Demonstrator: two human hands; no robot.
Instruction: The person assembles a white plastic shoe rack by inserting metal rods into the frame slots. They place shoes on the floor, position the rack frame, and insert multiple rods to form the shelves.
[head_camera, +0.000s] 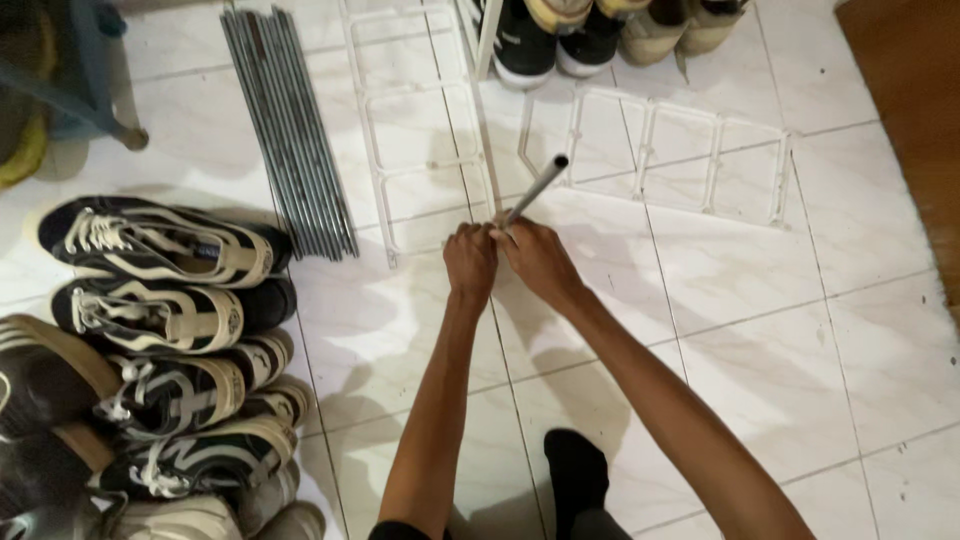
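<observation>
1. Both grips are closed together: left hand and right hand clasp the metal tube's lower end.
2. The tube meets the white plastic frame on the tiled floor.
3. Best keep it square and press evenly.

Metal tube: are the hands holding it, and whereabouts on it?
Yes. Both the left hand and right hand grip the tube at its lower end, beside the white plastic frame on the floor; the upper end sticks up free.
</observation>
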